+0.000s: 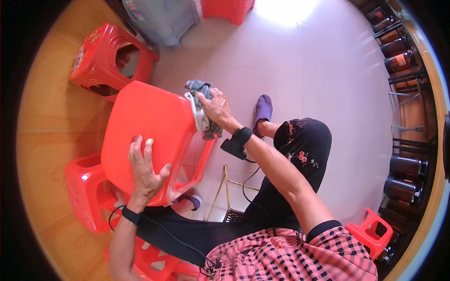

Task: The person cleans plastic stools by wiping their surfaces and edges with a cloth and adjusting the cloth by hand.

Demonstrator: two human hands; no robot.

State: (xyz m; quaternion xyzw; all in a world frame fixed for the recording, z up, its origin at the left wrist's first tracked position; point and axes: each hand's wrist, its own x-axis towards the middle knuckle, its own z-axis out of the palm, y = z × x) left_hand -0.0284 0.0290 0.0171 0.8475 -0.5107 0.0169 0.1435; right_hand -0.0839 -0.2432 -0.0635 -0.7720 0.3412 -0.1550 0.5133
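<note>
A red plastic stool [145, 117] stands tilted in front of me, its flat seat facing up toward the camera. My left hand [146, 173] lies on the near part of the seat with its fingers spread. At the stool's right edge, my right hand [216, 108] grips a crumpled grey-and-white cloth [200, 105] and presses it against the stool's side. Part of the cloth hangs down below the hand. The stool's far legs are hidden behind the seat.
More red stools stand at the left, one upper [110, 61] and one lower [84, 192]. Grey stacked plastic [161, 21] is at the top. Dark jars [405, 187] line the right wall. A thin metal frame [226, 187] stands between my legs. Wrist-strap cables cross my lap.
</note>
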